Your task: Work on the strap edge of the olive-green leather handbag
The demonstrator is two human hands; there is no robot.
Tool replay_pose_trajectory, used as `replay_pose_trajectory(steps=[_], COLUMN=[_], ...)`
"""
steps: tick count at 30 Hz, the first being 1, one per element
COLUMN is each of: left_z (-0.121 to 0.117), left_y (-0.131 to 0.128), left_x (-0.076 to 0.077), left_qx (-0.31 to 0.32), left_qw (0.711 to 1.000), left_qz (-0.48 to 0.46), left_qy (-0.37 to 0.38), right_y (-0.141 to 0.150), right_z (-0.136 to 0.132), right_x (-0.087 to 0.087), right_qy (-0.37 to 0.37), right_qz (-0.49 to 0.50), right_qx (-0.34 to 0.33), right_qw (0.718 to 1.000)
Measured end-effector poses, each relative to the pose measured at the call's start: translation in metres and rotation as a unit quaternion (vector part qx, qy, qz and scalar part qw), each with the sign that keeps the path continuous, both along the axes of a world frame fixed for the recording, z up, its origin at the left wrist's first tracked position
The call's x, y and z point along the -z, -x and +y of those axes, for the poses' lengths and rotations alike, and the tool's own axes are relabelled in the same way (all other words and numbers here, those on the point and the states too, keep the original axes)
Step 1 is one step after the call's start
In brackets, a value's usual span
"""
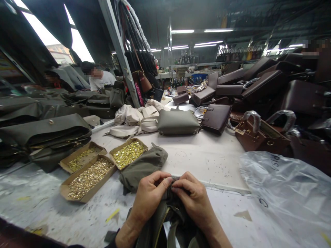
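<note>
My left hand and my right hand meet at the near edge of the table, both pinching the top of a dark olive leather bag that hangs down toward me. Fingertips of both hands press together on the bag's upper rim. What lies between the fingertips is hidden. An olive cloth pouch lies just beyond my left hand. Three cardboard trays of small gold metal fittings sit to the left of it.
A white worktable carries a grey handbag, cream bags and brown bags. Olive bags are stacked at left, a clear plastic sheet lies at right. A person in a white shirt sits far back left.
</note>
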State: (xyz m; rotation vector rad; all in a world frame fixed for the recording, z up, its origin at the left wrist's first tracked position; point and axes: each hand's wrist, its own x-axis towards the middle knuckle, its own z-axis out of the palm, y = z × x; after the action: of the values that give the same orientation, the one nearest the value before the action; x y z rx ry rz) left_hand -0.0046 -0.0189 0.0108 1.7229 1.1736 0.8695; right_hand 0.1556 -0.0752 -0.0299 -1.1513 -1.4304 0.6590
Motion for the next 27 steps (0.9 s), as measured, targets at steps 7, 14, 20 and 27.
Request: replay_pose_trajectory(steps=[7, 14, 20, 27], left_z=[-0.0040, -0.0021, -0.0008, 0.0000], left_y=[-0.0012, 0.0002, 0.0020, 0.0015], left_x=[-0.0025, 0.0000, 0.0038, 0.0029], left_qx=[-0.002, 0.009, 0.007, 0.011], left_qw=[1.000, 1.000, 1.000, 1.000], left_qz=[-0.007, -0.004, 0.002, 0.018], left_qy=[-0.023, -0.025, -0.011, -0.019], right_y=[0.0004, 0.0004, 0.0002, 0.0009], right_z=[-0.0028, -0.0003, 0.0007, 0.0023], right_x=[-0.0023, -0.0041, -0.0068, -0.0048], right_qy=[0.016, 0.047, 0.064, 0.083], right_qz=[-0.034, 0.026, 0.065, 0.113], right_qx=[0.010, 0.022, 0.034, 0.042], right_qw=[0.999, 0.998, 0.995, 0.989])
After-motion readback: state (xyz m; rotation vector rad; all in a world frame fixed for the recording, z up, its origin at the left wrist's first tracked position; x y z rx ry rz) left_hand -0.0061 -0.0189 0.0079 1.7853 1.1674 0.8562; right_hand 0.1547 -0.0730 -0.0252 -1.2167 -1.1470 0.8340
